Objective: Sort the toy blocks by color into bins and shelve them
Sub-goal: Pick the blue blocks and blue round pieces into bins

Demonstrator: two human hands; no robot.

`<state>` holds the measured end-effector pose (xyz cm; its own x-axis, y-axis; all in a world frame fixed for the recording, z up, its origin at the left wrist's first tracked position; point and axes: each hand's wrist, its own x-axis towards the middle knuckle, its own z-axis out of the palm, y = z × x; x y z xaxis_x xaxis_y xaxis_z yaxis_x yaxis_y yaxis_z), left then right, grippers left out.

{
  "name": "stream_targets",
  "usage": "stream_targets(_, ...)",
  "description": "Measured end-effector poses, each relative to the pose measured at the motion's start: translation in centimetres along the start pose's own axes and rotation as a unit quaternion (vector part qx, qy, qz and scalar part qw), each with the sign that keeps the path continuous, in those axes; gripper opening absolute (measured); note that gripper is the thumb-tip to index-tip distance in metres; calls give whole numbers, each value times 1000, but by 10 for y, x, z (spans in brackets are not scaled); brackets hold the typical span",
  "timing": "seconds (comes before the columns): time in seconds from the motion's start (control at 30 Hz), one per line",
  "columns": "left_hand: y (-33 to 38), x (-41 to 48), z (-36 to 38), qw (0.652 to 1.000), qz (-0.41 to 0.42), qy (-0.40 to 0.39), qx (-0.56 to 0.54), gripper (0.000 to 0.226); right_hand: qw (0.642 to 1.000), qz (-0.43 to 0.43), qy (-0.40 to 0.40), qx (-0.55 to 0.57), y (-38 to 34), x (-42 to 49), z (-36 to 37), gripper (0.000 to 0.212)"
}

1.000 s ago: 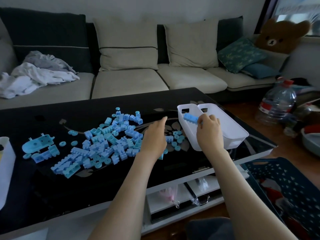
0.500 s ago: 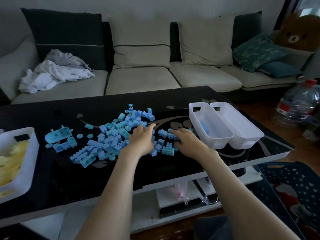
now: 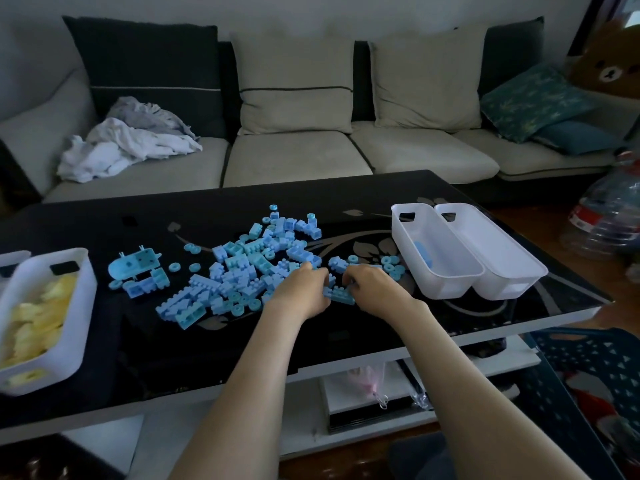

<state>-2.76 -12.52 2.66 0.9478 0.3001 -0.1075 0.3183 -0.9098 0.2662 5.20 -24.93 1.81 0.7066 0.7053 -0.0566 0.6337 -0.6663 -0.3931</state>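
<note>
Both hands meet at the near right edge of the blue block pile [image 3: 242,268] on the black table [image 3: 138,348]. The right hand [image 3: 377,289] curls its fingers onto a long blue brick [image 3: 339,295]. The left hand [image 3: 301,292] is curled too; what it holds cannot be told. One blue block [image 3: 424,252] lies in the white bin [image 3: 440,289].

Dim, bluish daylight comes from upper right. The glossy black glass table [image 3: 145,344] shows faint reflections. Edges bend; the white plastic bin [image 3: 80,323] at left is blurred.
</note>
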Motion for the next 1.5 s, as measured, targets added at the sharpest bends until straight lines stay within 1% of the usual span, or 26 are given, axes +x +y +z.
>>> stream_targets(0.13, 1, 3, -2, 1000, 14, 16, -5, 26, 999, 8, 42, 18, 1, 1, -2, 23)
stream_targets(0.2, 5, 5, -4, 999, 15, 35, -13, 24, 998, 17, 60, 28, 3, 0, -4, 22)
stream_targets(0.3, 13, 8, -8, 997, 16, 68, -23, 18, 996, 30, 77, 26, 4, -4, -12, 29)
stream_targets(0.37, 19, 11, -9, 997, 13, 70, -26, 18, 993, 42, 103, 27, 5, -9, -19, 32)
stream_targets(0.47, 26, 15, -8, 997, 9, 69, -45, 17, 983, 47, 178, 7, 9, -17, -30, 33)
stream_targets(0.53, 32, 17, -8, 993, 13, 74, -89, 16, 969, 48, 244, -6, 17, -24, -37, 28)
stream_targets(0.6, 40, 17, -10, 985, 29, 86, -146, 14, 951, 70, 302, -3, 30, -31, -44, 25)
stream_targets(0.63, 44, 17, -10, 981, 42, 94, -166, 14, 943, 89, 320, -3, 37, -34, -48, 24)
stream_targets(0.67, 49, 17, -11, 976, 57, 102, -181, 13, 939, 112, 324, -11, 46, -37, -51, 23)
stream_targets(0.7, 54, 17, -11, 972, 69, 108, -196, 13, 941, 135, 310, -20, 55, -39, -53, 22)
stream_targets(0.77, 62, 18, -9, 964, 84, 114, -224, 13, 954, 166, 250, -24, 67, -43, -58, 19)
stream_targets(0.83, 69, 20, -7, 958, 93, 121, -241, 15, 965, 163, 207, 4, 71, -45, -59, 17)
stream_targets(0.87, 74, 22, -6, 955, 99, 123, -249, 16, 968, 151, 201, 19, 72, -47, -60, 17)
stream_targets(0.93, 82, 25, -5, 947, 107, 131, -271, 16, 969, 135, 204, 44, 69, -49, -59, 18)
stream_targets(1.07, 106, 30, 0, 933, 123, 152, -300, 18, 963, 151, 223, 23, 75, -55, -61, 21)
stream_targets(1.17, 126, 31, 5, 929, 150, 158, -298, 21, 958, 162, 235, 30, 83, -62, -65, 31)
stream_targets(1.27, 141, 34, 13, 942, 176, 140, -249, 25, 951, 150, 267, 50, 87, -67, -68, 38)
stream_targets(1.37, 145, 36, 24, 959, 174, 109, -195, 33, 950, 138, 273, 57, 89, -69, -69, 41)
stream_targets(1.43, 144, 35, 26, 960, 173, 91, -200, 38, 951, 135, 271, 61, 87, -69, -69, 42)
stream_targets(1.5, 138, 35, 24, 953, 175, 103, -225, 39, 949, 130, 280, 60, 84, -66, -67, 42)
